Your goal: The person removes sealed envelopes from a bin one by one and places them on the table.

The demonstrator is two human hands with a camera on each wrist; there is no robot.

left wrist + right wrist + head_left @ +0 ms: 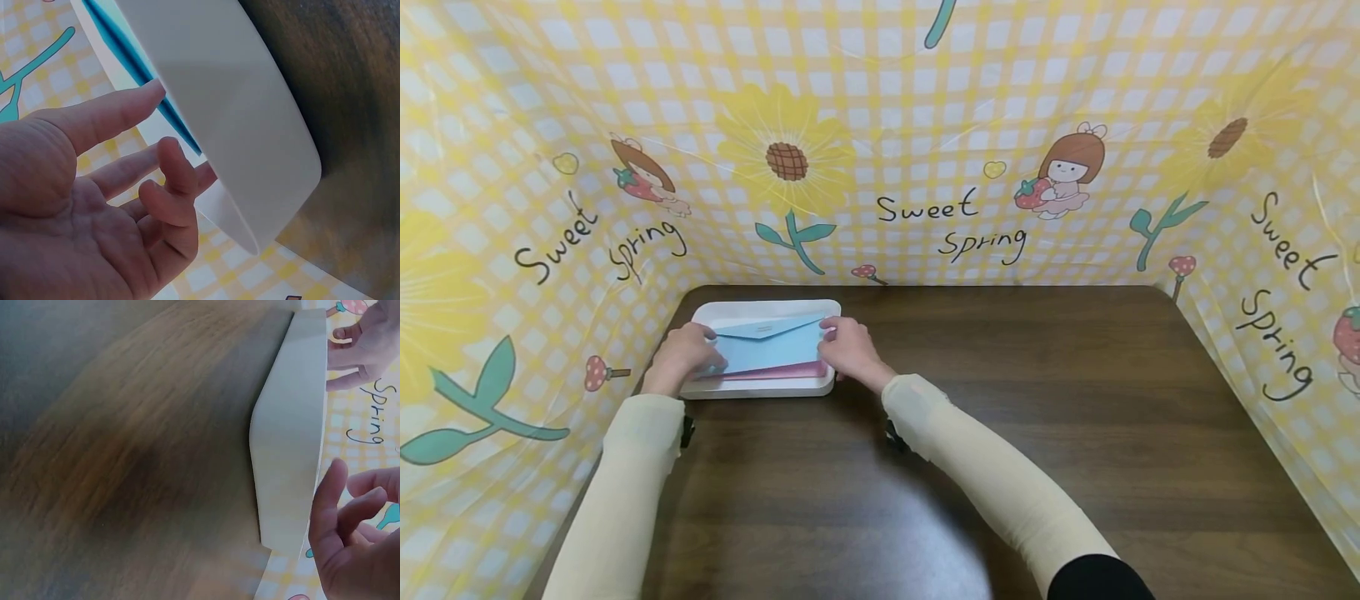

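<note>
Pale sleeves point(992, 475) lead to left hand point(685, 354) and right hand point(853, 350), fingers partly bent at the short ends of the blue envelope point(771, 350), over pink paper point(797, 370) in the tray point(760, 390); cannot tell if either pinches; envelope presumably light, crease-prone, best held by those ends.

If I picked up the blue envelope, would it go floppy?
The blue envelope is probably light and somewhat bendy, since it looks like thin paper. It likely won't roll, because it's flat. It might slide over the pink paper underneath.
</note>
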